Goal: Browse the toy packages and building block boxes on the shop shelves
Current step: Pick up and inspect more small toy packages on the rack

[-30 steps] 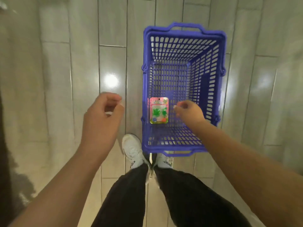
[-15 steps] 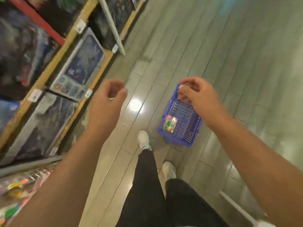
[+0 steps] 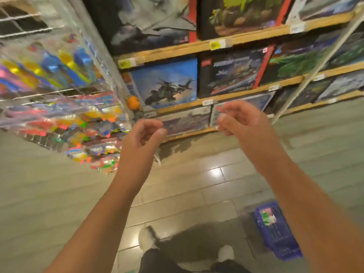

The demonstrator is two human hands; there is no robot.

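Facing wooden shelves [image 3: 246,37] over grey tiled floor [image 3: 187,194], both hands' fingers [image 3: 157,133] hang loosely curled, empty.

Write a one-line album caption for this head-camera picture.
Two empty hands, left and right, raised before shelves of toy boxes; blue basket on floor.

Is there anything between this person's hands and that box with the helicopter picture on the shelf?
Nothing visible stands in the way. Both the left hand and the right hand are empty and raised in open air in front of the shelves. The helicopter box sits above them, its front uncovered.
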